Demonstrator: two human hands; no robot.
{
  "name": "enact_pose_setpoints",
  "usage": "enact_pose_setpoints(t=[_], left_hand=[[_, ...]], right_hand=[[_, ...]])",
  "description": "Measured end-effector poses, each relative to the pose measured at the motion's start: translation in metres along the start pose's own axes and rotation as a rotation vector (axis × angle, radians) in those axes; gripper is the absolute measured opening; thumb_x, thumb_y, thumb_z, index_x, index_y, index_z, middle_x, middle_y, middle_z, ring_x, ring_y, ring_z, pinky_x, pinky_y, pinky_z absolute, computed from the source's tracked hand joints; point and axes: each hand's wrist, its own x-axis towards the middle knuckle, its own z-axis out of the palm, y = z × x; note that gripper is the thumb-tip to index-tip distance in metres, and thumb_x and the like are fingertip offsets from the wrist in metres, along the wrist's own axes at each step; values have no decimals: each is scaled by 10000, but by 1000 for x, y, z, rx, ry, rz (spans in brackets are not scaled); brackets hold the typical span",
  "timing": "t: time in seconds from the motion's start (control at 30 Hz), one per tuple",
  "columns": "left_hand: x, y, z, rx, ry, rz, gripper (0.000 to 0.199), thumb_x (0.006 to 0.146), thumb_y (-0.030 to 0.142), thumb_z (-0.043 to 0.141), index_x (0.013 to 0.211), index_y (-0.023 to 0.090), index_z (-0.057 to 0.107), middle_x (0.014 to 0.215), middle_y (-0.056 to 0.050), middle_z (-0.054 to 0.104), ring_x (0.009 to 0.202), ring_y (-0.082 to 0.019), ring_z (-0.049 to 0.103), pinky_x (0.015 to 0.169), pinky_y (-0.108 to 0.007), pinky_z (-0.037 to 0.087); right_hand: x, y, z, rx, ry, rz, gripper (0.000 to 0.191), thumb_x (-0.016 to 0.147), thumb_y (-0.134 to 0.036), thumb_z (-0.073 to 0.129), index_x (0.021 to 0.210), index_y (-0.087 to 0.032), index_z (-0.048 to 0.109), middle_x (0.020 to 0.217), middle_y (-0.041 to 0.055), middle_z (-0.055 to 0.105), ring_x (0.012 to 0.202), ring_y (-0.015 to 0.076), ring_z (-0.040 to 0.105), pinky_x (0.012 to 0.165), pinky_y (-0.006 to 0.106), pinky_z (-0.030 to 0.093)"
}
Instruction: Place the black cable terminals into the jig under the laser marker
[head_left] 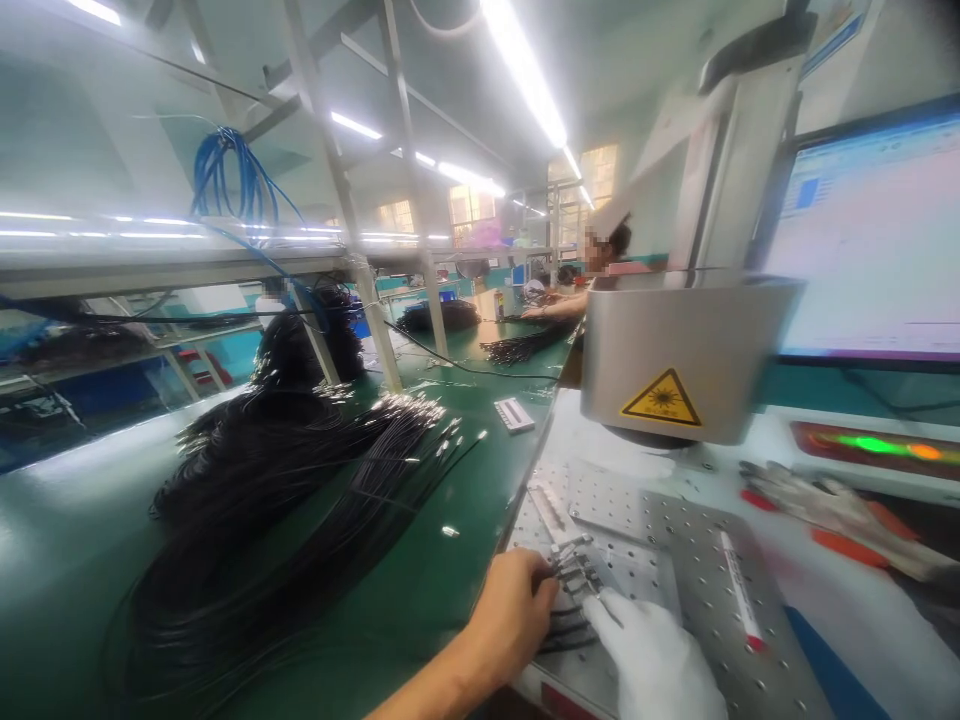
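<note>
My left hand [517, 600], bare, is closed with its curled fingertips at the left side of a row of metal cable connectors [577, 565]. In a white glove, my right hand [656, 655] reaches the same row from the right, its fingertips pinched at the connectors' near ends. Black cables [568, 632] trail from the connectors toward me between both hands. The row sits on a perforated metal plate [660, 575], close to its left edge. My fingers hide part of each grip.
A laser head [686, 360] with a yellow warning sign overhangs the plate. Bundled black cables [247, 540] lie on the green table [480, 500]; a loose connector [450, 531] is nearby. A marker [741, 590], gloves [840, 515] and a monitor [877, 230] are right. Another person [600, 265] sits beyond.
</note>
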Motion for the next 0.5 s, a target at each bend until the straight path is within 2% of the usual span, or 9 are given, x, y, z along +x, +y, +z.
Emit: enact_pose_setpoints(t=[0.1, 0.27, 0.4, 0.5], left_hand=[[1, 0, 1, 19, -26, 0, 233, 785, 258, 494, 568, 180, 456, 560, 44, 401, 604, -105, 347, 583, -265, 250], [3, -2, 2, -76, -45, -63, 77, 698, 205, 542, 629, 171, 544, 580, 48, 462, 597, -94, 378, 571, -235, 275], [3, -1, 3, -37, -61, -52, 101, 656, 195, 541, 570, 174, 492, 545, 59, 397, 580, -88, 353, 539, -236, 245], [2, 0, 2, -11, -66, -20, 132, 649, 194, 529, 542, 176, 453, 525, 62, 345, 576, -87, 332, 533, -240, 230]], right_hand=[[0, 0, -1, 26, -7, -14, 640, 679, -91, 608, 1277, -319, 609, 1324, 27, 564, 1015, 301, 604, 745, 347, 549], [-5, -3, -9, 27, 45, 48, 586, 731, -63, 548, 1242, -338, 631, 1289, 10, 590, 1041, 271, 594, 790, 333, 545], [-7, -3, -12, 15, 37, 34, 644, 682, -28, 557, 1243, -335, 633, 1288, -18, 591, 1027, 268, 598, 764, 332, 554], [-7, -1, -12, 72, 56, 28, 648, 671, -25, 567, 1246, -316, 638, 1288, 18, 591, 1025, 285, 599, 767, 347, 550]])
